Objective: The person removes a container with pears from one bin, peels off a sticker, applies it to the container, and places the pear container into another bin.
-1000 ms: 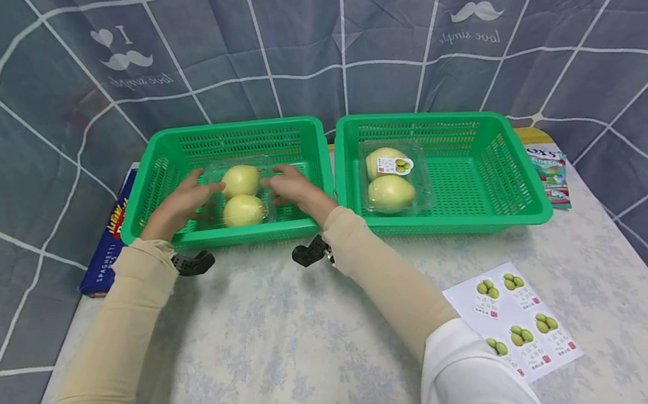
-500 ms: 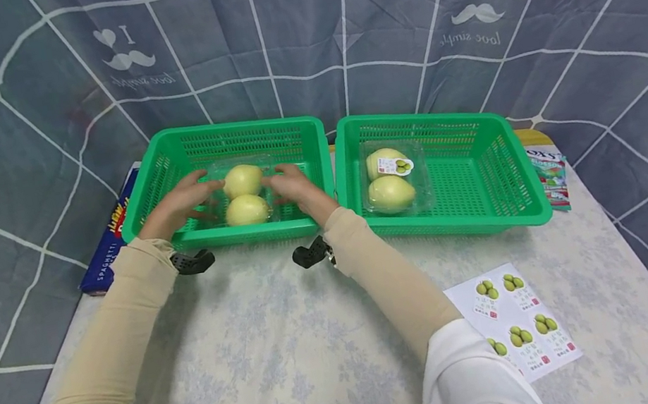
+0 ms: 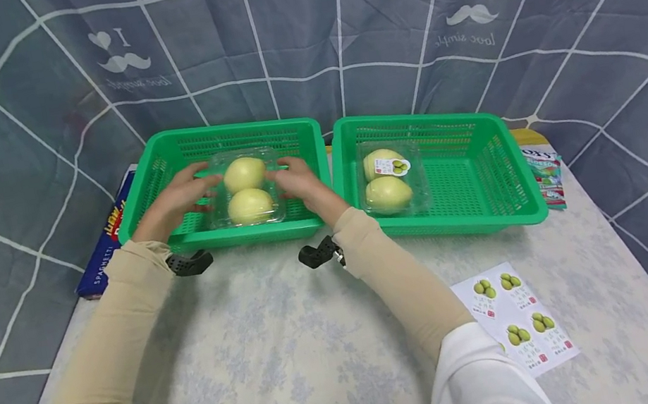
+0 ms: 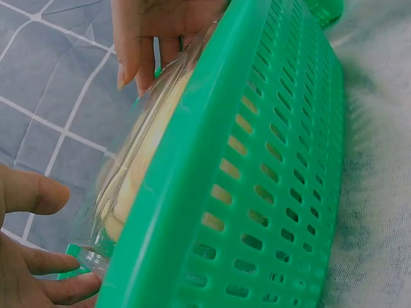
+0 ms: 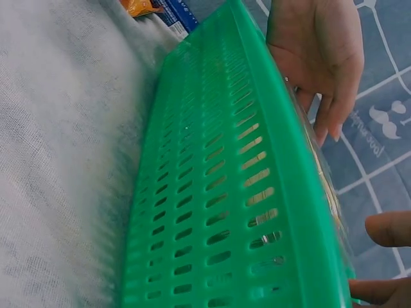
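Observation:
A clear plastic fruit box with two pale yellow fruits is between my hands in the left green basket. My left hand holds its left side, and my right hand holds its right side. The box sits raised, its near edge about level with the basket's front rim. In the left wrist view my left fingertips are at the box's end, the thumb above and apart. Basket mesh hides much of the box in both wrist views.
A right green basket holds another fruit box with a label. A label sheet lies front right. A blue spaghetti box stands left, and snack packets lie at the right.
Both hands have risen slightly with the fruit box, which now looks larger and higher against the basket's front rim. The right forearm has shifted a little to the right.

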A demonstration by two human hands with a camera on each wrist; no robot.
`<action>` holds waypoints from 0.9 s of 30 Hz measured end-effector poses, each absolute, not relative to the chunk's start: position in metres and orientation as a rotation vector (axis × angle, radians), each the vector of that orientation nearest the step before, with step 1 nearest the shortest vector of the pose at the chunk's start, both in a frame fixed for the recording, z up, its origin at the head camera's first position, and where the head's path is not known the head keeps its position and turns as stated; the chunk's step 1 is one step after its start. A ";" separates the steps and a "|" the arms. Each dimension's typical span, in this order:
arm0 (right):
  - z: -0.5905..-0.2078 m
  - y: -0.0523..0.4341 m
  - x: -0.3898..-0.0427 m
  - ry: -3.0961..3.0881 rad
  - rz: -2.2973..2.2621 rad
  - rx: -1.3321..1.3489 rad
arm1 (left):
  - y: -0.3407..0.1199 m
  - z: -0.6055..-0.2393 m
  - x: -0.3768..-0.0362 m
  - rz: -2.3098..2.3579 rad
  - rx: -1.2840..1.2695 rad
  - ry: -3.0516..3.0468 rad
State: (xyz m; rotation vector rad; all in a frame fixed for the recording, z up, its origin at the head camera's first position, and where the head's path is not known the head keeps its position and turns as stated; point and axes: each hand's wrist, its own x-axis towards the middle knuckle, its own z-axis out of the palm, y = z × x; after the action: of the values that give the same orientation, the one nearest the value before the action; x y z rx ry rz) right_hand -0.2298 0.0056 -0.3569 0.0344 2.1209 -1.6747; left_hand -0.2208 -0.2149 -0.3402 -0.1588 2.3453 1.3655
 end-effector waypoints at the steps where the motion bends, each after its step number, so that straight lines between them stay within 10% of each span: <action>1: -0.356 0.006 -0.230 2.126 -1.673 0.037 | -0.215 -0.340 -0.221 1.367 -0.158 2.350; 27: -0.338 0.026 -0.220 1.949 -1.976 0.061 | -0.216 -0.327 -0.207 1.852 -0.238 2.193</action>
State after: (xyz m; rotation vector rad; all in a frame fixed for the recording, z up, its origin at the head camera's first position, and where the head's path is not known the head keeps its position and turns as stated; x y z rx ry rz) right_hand -0.2199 0.0255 -0.3381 0.0606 1.9493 -1.9759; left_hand -0.2073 -0.2160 -0.3275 -0.2376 2.1931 1.8525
